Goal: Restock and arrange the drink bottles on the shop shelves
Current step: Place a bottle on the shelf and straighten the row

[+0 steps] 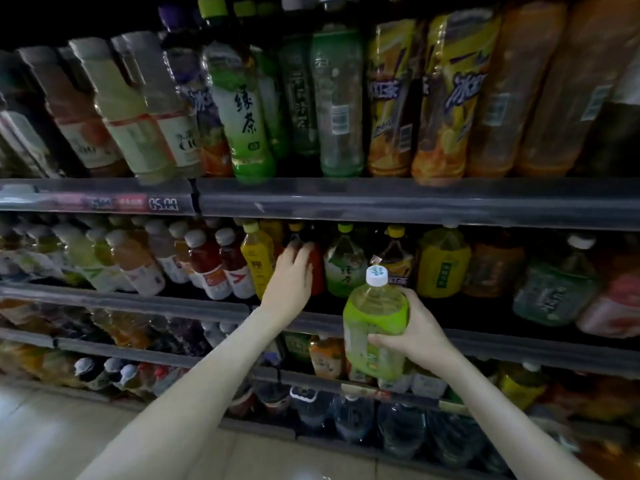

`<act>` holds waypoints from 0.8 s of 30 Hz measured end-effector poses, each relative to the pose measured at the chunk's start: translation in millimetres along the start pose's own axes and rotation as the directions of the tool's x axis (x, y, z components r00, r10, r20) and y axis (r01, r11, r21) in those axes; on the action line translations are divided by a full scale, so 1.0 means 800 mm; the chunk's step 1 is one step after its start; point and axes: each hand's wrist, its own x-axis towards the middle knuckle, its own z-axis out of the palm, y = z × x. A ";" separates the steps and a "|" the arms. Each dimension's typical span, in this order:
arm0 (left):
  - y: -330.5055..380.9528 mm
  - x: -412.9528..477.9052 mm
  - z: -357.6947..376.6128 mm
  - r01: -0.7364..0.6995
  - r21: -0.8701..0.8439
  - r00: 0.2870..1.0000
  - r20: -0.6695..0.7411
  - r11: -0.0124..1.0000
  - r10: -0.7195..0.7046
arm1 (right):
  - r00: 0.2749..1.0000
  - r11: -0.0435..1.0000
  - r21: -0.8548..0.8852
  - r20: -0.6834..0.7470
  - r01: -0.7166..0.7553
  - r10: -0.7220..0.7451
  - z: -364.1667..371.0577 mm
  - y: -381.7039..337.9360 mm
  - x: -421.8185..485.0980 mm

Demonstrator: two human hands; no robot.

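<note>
Green-labelled tea bottle (375, 327), white cap, stood upright in the right hand (415, 336), which gripped its body. Up-left of it, the left hand (292, 275) curled its fingers over a red bottle (317, 271) on the shelf (173, 301), just right of a yellow bottle (258, 258).

My left fingers (294, 253) are covering a red bottle (318, 271), perhaps gripping it; the price labels (131, 203) are blurring unreadably.
</note>
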 end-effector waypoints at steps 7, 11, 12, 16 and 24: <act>-0.034 0.062 0.037 0.130 -0.104 0.990 0.074 0.986 -0.122 | 0.994 0.999 0.009 -0.095 -0.051 0.051 0.011 -0.015 -0.003; -0.031 0.074 0.040 0.211 -0.295 0.977 0.046 0.932 -0.206 | 0.992 0.999 -0.013 -0.122 -0.045 0.043 0.011 -0.019 -0.006; -0.031 0.077 0.040 0.213 -0.302 0.977 0.041 0.929 -0.210 | 0.991 0.999 -0.022 -0.128 -0.044 0.041 0.010 -0.020 -0.006; -0.030 0.084 0.034 0.279 -0.150 0.960 0.017 0.949 -0.279 | 0.987 0.997 -0.064 -0.155 -0.043 0.033 0.008 -0.023 -0.007; -0.033 0.012 0.019 -0.147 0.238 0.988 -0.013 0.960 0.155 | 0.973 0.993 -0.119 -0.230 -0.020 -0.007 0.016 -0.021 0.003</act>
